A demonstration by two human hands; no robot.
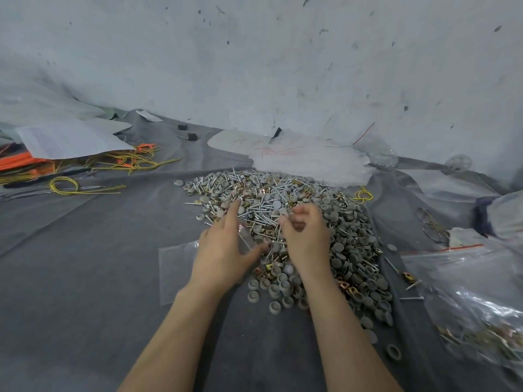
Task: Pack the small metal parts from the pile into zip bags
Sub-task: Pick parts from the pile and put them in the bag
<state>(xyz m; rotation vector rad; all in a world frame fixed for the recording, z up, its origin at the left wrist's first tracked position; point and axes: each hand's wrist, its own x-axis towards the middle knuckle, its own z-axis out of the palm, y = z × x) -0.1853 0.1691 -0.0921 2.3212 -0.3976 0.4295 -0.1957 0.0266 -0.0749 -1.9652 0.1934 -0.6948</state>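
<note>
- Two bare forearms reach in from the bottom edge over a grey sheet point(85, 264) that covers the work surface.
- A clear zip bag point(175, 274) lies flat on the sheet at the near left edge of the heap, partly under the left hand.
- The left hand point(223, 247) rests on that bag with its fingers straight and its thumb spread wide. The forefinger reaches into the parts, and clear plastic shows in the gap between thumb and forefinger.
- The right hand point(307, 236) sits on the heap just beside the left. Its fingers are curled in towards the thumb, and I cannot tell whether they hold any parts.
- The pile of metal parts point(297, 193) spreads under and beyond both hands: silver nails, brass-coloured clips and many round grey caps. A few strays lie on the sheet around it.
- At the right edge lie filled zip bags point(467, 292); brass-coloured parts show through the plastic, and one bag has a red seal strip.
- Just behind the pile lies a stack of clear bags point(308, 159), some with thin red lines.
- Far left, yellow wire loops point(65, 186) lie on the sheet near orange strips point(17, 162), which sit partly under a white paper bag point(70, 140).
- Two small black blocks point(188, 132) sit near the back of the sheet.
- A pale, scuffed wall point(254, 52) closes the back.
</note>
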